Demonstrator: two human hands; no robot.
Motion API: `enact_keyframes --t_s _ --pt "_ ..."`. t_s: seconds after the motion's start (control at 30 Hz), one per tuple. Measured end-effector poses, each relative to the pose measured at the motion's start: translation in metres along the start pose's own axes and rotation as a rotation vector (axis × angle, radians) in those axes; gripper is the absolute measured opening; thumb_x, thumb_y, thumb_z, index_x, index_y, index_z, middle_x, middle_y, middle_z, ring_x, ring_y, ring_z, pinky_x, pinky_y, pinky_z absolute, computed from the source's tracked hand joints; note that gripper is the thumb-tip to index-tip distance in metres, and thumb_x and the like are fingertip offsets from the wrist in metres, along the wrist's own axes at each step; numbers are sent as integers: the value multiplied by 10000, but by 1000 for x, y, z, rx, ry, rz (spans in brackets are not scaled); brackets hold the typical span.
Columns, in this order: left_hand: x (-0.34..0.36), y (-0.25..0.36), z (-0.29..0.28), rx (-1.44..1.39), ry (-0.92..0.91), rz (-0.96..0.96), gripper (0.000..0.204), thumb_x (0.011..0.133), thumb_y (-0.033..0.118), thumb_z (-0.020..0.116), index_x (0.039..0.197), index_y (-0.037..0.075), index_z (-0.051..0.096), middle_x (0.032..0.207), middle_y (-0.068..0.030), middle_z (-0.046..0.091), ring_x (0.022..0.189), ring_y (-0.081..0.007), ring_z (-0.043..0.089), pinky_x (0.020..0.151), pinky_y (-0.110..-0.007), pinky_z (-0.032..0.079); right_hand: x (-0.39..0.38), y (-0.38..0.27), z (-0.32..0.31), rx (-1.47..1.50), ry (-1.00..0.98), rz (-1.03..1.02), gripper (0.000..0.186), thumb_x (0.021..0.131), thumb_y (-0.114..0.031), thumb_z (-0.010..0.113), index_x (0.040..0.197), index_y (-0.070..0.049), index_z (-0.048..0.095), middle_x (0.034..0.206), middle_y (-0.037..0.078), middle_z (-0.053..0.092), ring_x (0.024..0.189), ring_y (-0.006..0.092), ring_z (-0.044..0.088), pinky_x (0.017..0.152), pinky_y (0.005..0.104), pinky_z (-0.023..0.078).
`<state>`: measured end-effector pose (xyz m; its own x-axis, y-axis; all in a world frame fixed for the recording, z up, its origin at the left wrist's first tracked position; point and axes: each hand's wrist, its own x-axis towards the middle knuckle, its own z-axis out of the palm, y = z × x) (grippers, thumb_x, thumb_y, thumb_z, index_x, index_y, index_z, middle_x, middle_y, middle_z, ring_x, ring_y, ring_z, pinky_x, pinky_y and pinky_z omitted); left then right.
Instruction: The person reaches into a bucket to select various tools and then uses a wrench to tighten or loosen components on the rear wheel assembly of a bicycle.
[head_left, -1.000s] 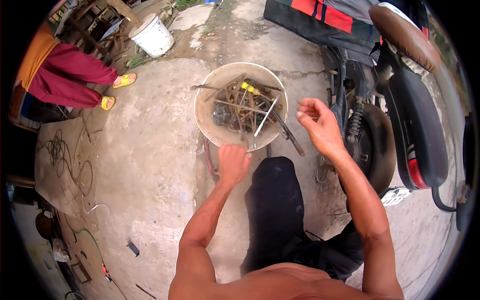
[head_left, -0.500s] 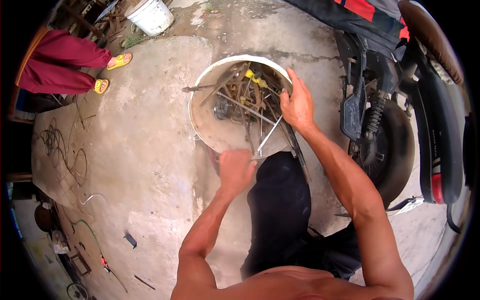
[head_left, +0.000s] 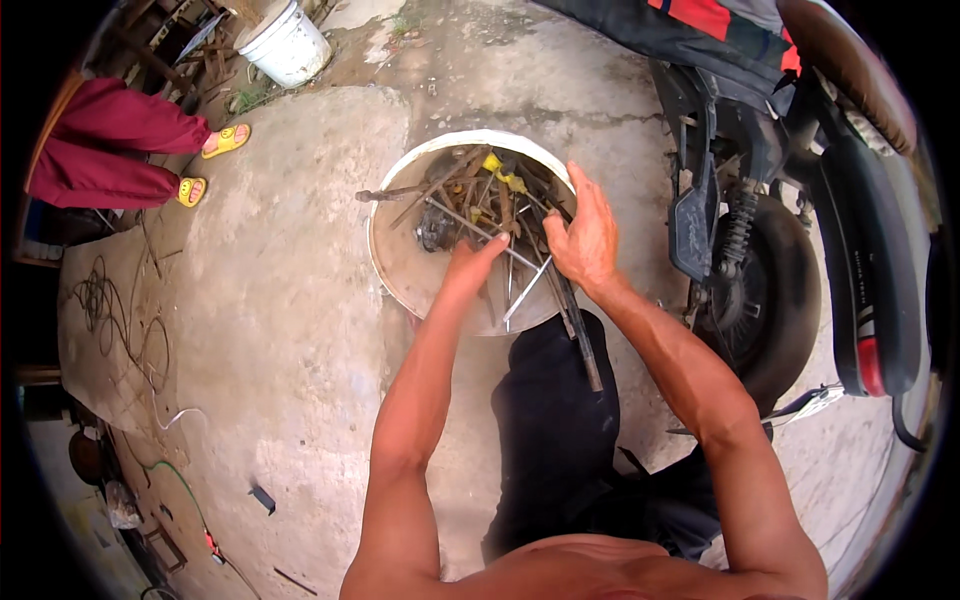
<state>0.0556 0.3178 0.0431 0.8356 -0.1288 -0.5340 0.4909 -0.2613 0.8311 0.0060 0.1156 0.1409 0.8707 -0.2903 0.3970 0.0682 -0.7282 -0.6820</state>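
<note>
A round pale bucket (head_left: pixel 405 250), its rim white, stands before my knee, filled with rusty metal rods and tools (head_left: pixel 465 190). My left hand (head_left: pixel 475 262) reaches down inside it, thumb beside a grey metal rod (head_left: pixel 470 222); its other fingers are hidden, so any grip is unclear. At the right rim rests my right hand (head_left: pixel 590 238), fingers stretched out and thumb apart over the bucket's inside. A bright silver rod (head_left: pixel 527 295) lies near both hands. Among the tools sits a yellow piece (head_left: pixel 503 172). One long dark bar (head_left: pixel 588 358) sticks out over the near rim.
To the right stands a motorbike, its rear wheel (head_left: pixel 770 300) near my arm. Another person in dark red trousers (head_left: pixel 120 150) and yellow sandals (head_left: pixel 192 190) is at the left. A white bucket (head_left: pixel 287 45) stands far back. Loose wire (head_left: pixel 100 295) lies on the concrete floor.
My left hand has gone from the bucket's near rim down into it among the metal pieces. My right hand stays at the right rim. The bucket appears slightly lower in view.
</note>
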Motion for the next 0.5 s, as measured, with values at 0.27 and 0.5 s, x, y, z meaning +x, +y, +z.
enact_keyframes --t_s 0.27,0.5 --pt "1 36 34 -254 -26 -107 604 821 301 865 1206 -101 630 1144 -186 707 987 -262 698 771 -418 557 -12 -5 1 32 8 23 754 813 -185 680 1503 -11 432 1422 238 531 1308 422 515 1103 501 425" --pt "-2 40 22 -197 4 -103 192 908 217 767 993 73 672 711 -18 631 463 -111 484 367 -282 275 -14 -7 8 186 34 78 628 943 -238 614 1505 -21 438 1400 230 530 1315 406 498 1118 479 394"
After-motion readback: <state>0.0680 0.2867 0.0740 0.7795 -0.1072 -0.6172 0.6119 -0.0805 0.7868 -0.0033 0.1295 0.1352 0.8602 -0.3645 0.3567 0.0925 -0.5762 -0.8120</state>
